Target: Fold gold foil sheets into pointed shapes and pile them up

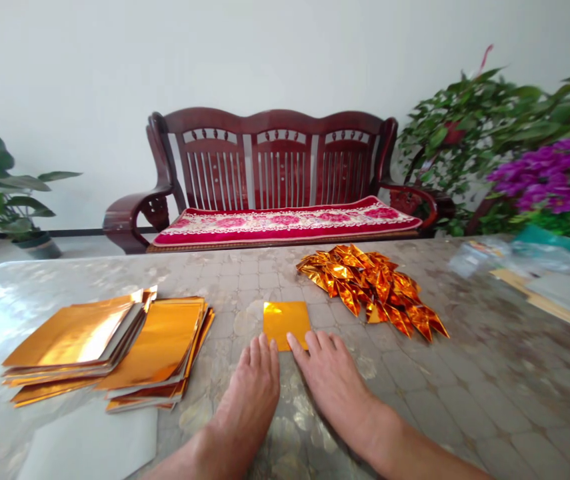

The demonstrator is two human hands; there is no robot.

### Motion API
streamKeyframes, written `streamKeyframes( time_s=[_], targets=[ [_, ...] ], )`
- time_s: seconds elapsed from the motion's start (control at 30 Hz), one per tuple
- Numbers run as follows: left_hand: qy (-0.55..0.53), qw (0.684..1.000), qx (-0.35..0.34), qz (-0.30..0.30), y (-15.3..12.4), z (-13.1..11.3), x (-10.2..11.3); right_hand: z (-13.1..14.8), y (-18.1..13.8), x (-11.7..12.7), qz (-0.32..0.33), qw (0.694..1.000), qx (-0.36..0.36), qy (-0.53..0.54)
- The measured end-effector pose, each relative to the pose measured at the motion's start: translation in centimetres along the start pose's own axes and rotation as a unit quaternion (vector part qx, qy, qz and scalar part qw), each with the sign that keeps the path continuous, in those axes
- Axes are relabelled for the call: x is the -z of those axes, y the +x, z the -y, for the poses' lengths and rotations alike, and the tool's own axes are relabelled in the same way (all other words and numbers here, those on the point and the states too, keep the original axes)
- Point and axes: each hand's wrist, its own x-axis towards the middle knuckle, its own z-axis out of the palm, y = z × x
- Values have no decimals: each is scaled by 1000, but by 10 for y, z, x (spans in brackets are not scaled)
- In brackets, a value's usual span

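Note:
A small square of gold foil paper (287, 319) lies flat on the table in front of me. My left hand (252, 383) rests at its near left corner, fingers stretched forward and close together. My right hand (332, 373) lies palm down at the near right corner, with its fingers extended and the index finger on the paper's near edge. Two stacks of gold foil sheets, a wider one (75, 330) and a narrower one (165, 337), sit to the left. Beyond my right hand is a heap of folded, pointed foil pieces (375, 283).
A pale sheet (95, 440) lies near the front left of the patterned tabletop (445, 400). Clear plastic bags (479, 257) and flat boards (565, 303) are at the right. Behind the table stand a wooden bench (279, 173) and potted plants (465, 127).

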Motion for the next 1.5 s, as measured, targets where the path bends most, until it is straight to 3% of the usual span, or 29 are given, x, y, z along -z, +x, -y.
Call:
streamKeyframes(
  time_s=[0.27,0.43,0.67,0.8,1.03,1.27,1.5],
  targets=[
    [8,999,32,10,-5,-2,2,3,-9,-15,-13,999,-8,-34],
    [-35,998,38,23,-3,-1,6,1,-9,-11,-11,999,-10,-50],
    [-181,972,39,146,26,36,23,-6,-1,6,26,999,-6,-28],
    [-193,968,103,123,39,52,21,-11,3,5,17,1000,-5,-2],
    [-243,948,177,106,46,50,15,-11,5,-4,-28,999,2,25],
    [-306,930,194,67,45,50,6,-9,5,-4,-45,999,10,28],
    [-439,866,234,45,44,54,-4,-9,5,0,-52,998,3,45]
  ],
)
